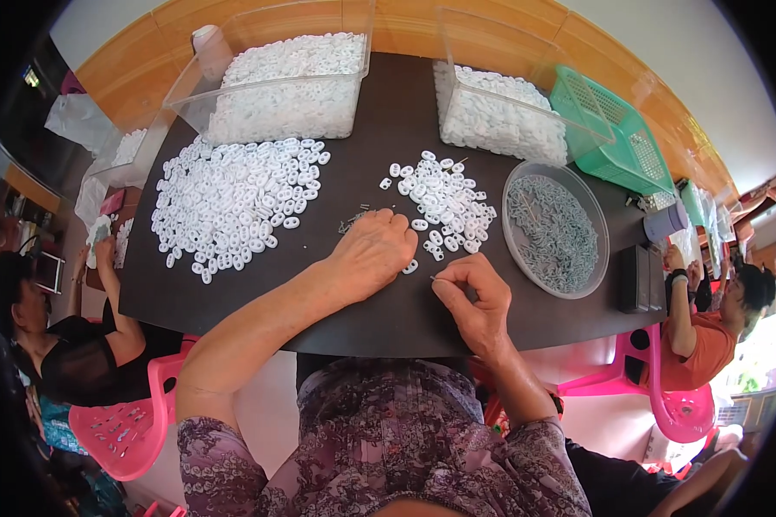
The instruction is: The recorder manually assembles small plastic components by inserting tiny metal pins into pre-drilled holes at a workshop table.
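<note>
My left hand [375, 252] lies over the middle of the dark table with its fingers curled under; the fingertips and whatever they hold are hidden. Just beyond it lie a few loose grey screws [351, 224]. To its right, my right hand [478, 300] is closed in a pinch, and a small grey tip, seemingly a screw [434, 277], pokes out between thumb and forefinger. Close beyond both hands spreads a small heap of white plastic two-hole pieces [448, 198]. A much larger heap of such pieces [233, 198] covers the table's left side.
A round clear bowl of grey screws [552, 228] stands at the right. Clear bins of white pieces [293, 82] [500, 108] and a green basket [612, 129] line the back. A black box [636, 280] sits near the right edge. People sit at both sides by pink chairs [129, 426].
</note>
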`<move>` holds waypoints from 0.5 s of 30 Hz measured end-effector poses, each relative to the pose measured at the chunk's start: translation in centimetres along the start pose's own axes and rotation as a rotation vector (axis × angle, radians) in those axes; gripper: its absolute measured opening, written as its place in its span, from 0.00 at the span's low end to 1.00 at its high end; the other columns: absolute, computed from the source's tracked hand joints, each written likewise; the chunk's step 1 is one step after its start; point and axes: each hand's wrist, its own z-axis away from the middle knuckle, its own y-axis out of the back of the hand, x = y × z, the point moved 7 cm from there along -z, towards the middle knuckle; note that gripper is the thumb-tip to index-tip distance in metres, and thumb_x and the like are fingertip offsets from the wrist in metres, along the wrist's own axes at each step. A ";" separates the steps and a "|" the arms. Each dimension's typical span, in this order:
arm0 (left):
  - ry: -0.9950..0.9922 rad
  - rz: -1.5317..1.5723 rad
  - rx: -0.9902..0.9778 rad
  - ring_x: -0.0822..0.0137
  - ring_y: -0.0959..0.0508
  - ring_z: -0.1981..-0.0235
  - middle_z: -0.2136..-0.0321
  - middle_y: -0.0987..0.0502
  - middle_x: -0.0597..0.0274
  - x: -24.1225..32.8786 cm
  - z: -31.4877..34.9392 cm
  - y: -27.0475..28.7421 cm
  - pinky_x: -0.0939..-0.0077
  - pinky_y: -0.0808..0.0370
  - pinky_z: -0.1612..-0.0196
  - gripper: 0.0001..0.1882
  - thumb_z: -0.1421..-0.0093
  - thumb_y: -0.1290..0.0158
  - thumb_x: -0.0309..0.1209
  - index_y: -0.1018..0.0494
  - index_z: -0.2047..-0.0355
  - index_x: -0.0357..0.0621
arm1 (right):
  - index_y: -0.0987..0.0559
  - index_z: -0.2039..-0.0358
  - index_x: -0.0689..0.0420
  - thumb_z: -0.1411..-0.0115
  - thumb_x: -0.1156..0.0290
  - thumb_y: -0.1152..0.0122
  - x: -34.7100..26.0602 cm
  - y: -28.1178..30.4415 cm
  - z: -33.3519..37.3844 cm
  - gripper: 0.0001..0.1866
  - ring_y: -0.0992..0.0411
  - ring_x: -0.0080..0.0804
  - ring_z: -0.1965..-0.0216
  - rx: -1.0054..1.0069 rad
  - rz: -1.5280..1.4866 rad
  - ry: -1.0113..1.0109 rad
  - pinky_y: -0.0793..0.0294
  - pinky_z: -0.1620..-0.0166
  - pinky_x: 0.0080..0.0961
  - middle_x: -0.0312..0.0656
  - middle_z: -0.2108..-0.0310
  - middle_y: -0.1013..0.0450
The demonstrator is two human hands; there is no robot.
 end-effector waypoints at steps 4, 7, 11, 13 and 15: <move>0.103 0.298 0.176 0.60 0.26 0.72 0.75 0.29 0.57 0.4 0.8 3.0 0.71 0.29 0.70 0.10 0.57 0.43 0.18 0.28 0.72 0.38 | 0.23 0.74 0.62 0.51 0.83 0.37 0.0 -0.1 0.0 0.04 0.32 0.24 0.74 0.010 -0.009 -0.007 0.32 0.72 0.18 0.38 0.74 0.29; 0.354 0.717 0.296 0.67 0.26 0.75 0.75 0.27 0.61 -0.8 3.1 3.6 0.75 0.29 0.72 0.09 0.52 0.41 0.21 0.27 0.69 0.36 | 0.23 0.73 0.62 0.50 0.82 0.38 -0.9 -0.3 -0.7 0.04 0.32 0.23 0.74 -0.007 -0.052 -0.024 0.32 0.72 0.19 0.39 0.74 0.29; 0.701 1.367 0.306 0.79 0.31 0.79 0.77 0.25 0.68 -1.0 5.9 1.6 0.85 0.33 0.75 0.07 0.43 0.43 0.27 0.25 0.67 0.36 | 0.24 0.72 0.62 0.49 0.82 0.38 -1.5 -1.5 -1.2 0.04 0.31 0.23 0.75 -0.087 -0.140 -0.020 0.32 0.72 0.19 0.39 0.73 0.29; 0.796 1.556 0.292 0.81 0.31 0.78 0.76 0.25 0.69 -0.3 6.6 1.1 0.88 0.35 0.76 0.07 0.40 0.44 0.28 0.25 0.67 0.36 | 0.24 0.72 0.62 0.49 0.82 0.39 -2.0 -2.3 -1.3 0.04 0.31 0.22 0.75 -0.139 -0.162 0.004 0.32 0.72 0.19 0.39 0.72 0.29; 0.808 1.600 0.339 0.82 0.32 0.79 0.77 0.26 0.69 0.1 7.0 1.1 0.90 0.37 0.76 0.07 0.39 0.46 0.29 0.25 0.66 0.37 | 0.24 0.72 0.63 0.49 0.83 0.39 -2.6 -2.9 -1.5 0.04 0.32 0.22 0.74 -0.174 -0.169 -0.013 0.32 0.70 0.19 0.38 0.72 0.29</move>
